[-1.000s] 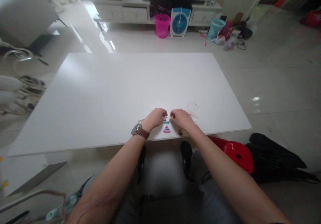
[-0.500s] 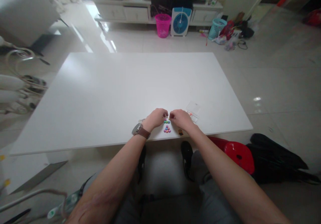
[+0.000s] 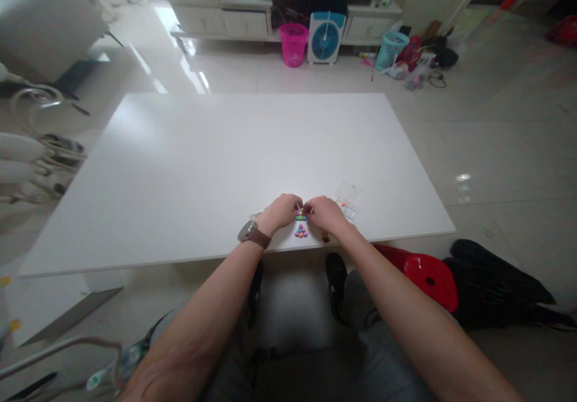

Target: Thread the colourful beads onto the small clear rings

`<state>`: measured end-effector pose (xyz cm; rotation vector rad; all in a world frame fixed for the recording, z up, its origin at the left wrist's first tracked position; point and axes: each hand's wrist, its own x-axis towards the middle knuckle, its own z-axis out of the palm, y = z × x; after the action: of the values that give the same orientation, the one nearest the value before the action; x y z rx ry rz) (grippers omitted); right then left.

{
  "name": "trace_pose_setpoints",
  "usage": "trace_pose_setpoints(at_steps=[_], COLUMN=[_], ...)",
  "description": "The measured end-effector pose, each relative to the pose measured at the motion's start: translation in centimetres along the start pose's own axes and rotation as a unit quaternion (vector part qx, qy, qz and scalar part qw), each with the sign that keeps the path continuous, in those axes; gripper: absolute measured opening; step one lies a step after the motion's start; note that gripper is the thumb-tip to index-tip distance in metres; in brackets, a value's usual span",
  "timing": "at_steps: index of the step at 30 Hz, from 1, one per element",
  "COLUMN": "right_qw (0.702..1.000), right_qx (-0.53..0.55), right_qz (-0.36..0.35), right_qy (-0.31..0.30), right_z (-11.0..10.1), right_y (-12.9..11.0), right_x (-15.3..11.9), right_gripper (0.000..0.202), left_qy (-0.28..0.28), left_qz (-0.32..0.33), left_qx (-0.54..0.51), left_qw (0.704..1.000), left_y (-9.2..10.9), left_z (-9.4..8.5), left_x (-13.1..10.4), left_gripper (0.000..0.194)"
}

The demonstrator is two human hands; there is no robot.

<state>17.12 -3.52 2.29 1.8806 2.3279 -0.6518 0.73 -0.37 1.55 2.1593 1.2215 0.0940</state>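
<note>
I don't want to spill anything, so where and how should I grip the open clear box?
I'd pinch the clear box by the right-hand rim of its near tray, coming from the right. The right hand crowds its left side, and the lid looks folded back on the far side, so lifting by that could tip it.

Our one view: worn on head, facing forward and steeply down over white table [image 3: 252,149]; forearms close below, cabinet [image 3: 243,22] farther off.

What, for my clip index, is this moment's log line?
left hand: by upper beads | right hand: opposite, grip unclear | lower beads: triangular cluster | clear box: open
</note>
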Motion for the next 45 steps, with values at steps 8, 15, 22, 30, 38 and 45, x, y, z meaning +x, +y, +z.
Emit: trace_pose_setpoints(at_steps=[8,15,22,30,38,45], right_qw=[0.996,0.974,0.98,0.974,0.975,0.991], right_qx=[0.026,0.015,-0.008,-0.068,-0.086,-0.024], right_qz=[0.057,0.204,0.196,0.216,0.205,0.105], right_qy=[0.071,0.097,0.004,0.01,0.001,0.081], right_z=[-3.5,-5.4,-4.4,-3.8,-3.9,-4.4], right_y=[2.4,8.0,9.2,6.6,6.0,4.7], right_x=[-0.3,-1.2,-1.5,-1.2,-1.0,-0.9], right_gripper=[0.029,0.025,0.014,0.021,0.023,0.02], left_qy=[-0.003,-0.017,-0.014,-0.009,-0.004,0.077], left_qz=[0.011,0.019,0.02,0.018,0.021,-0.009], left_qx=[-0.016,-0.02,-0.007,-0.001,-0.004,-0.044], left_qw=[1.0,0.999,1.0,1.0,1.0,0.996], left_y=[-0.5,-0.4,-0.1,0.0,0.0,0.1], left_z=[0.5,0.5,0.2,0.1,-0.1,-0.5], left_x=[0.0,-0.1,-0.2,-0.1,-0.2,0.3], left_gripper=[0.027,0.034,0.031,0.021,0.023,0.028])
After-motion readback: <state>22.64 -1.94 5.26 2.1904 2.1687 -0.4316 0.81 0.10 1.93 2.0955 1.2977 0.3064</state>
